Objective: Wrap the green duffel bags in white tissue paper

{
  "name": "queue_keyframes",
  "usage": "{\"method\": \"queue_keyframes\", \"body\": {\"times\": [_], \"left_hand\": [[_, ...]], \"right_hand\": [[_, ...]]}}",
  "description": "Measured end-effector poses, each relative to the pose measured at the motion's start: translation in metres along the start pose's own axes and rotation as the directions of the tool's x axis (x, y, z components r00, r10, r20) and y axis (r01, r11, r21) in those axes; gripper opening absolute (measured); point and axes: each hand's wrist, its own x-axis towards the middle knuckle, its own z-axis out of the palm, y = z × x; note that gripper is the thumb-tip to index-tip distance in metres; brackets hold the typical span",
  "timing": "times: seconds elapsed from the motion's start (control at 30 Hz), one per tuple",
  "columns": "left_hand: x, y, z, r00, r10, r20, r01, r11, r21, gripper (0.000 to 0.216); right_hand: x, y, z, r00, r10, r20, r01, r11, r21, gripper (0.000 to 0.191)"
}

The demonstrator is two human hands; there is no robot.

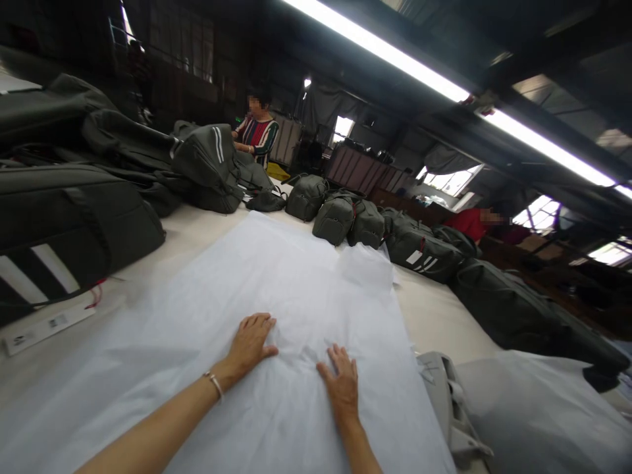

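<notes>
A large sheet of thin white paper (296, 276) lies spread over the table in front of me, slightly wrinkled between my hands. My left hand (251, 343) rests flat on it with the fingers stretched out and the thumb apart; a bracelet (214, 385) circles that wrist. To its right, my right hand (342, 380) also lies on the paper, fingers extended and nothing held. Just beyond the sheet's right edge sits a grey plastic tool (447, 401), tape-dispenser-like in shape, though I cannot tell its kind.
Dark green bags with white stripes, one a large bag (74, 230) with a hang tag (49, 329), stand at left. More bags (419, 250) line the table's far right side. A translucent plastic sheet (538, 401) lies at right. A person in a striped top (259, 135) works across the table.
</notes>
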Motion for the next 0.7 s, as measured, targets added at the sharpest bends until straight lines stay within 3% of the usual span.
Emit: {"method": "queue_keyframes", "body": {"times": [0.1,0.17,0.27,0.37,0.47,0.53,0.6,0.7], "left_hand": [[0.012,0.002,-0.001,1.0,-0.001,-0.011,0.001,0.998,-0.063,0.014],[0.016,0.002,-0.001,1.0,0.0,-0.013,-0.001,0.995,-0.097,0.004],[0.02,0.0,-0.002,1.0,-0.009,-0.01,0.007,0.979,-0.201,0.008],[0.027,-0.005,-0.006,0.999,-0.038,-0.012,0.031,0.927,-0.374,0.012],[0.038,-0.014,-0.013,0.991,-0.13,-0.018,0.095,0.81,-0.579,0.025],[0.048,-0.02,-0.02,0.975,-0.222,-0.013,0.147,0.684,-0.714,0.038],[0.057,-0.027,-0.028,0.952,-0.305,0.006,0.175,0.531,-0.829,0.049],[0.071,-0.037,-0.045,0.93,-0.367,0.028,0.16,0.335,-0.929,0.059]], "right_hand": [[-0.001,0.0,-0.001,0.998,0.047,-0.036,-0.043,0.994,0.105,0.048],[0.004,-0.005,-0.006,0.995,0.088,-0.049,-0.077,0.979,0.189,0.046],[0.018,-0.015,-0.019,0.969,0.247,-0.017,-0.226,0.909,0.349,0.044],[0.033,-0.023,-0.03,0.904,0.423,0.068,-0.397,0.768,0.502,0.049],[0.042,-0.024,-0.032,0.888,0.443,0.127,-0.439,0.728,0.527,0.054],[0.044,-0.022,-0.032,0.933,0.352,0.075,-0.348,0.829,0.439,0.048],[0.045,-0.02,-0.033,0.984,0.176,-0.041,-0.155,0.938,0.309,0.044],[0.047,-0.027,-0.038,0.976,-0.07,-0.208,0.104,0.982,0.157,0.047]]}}
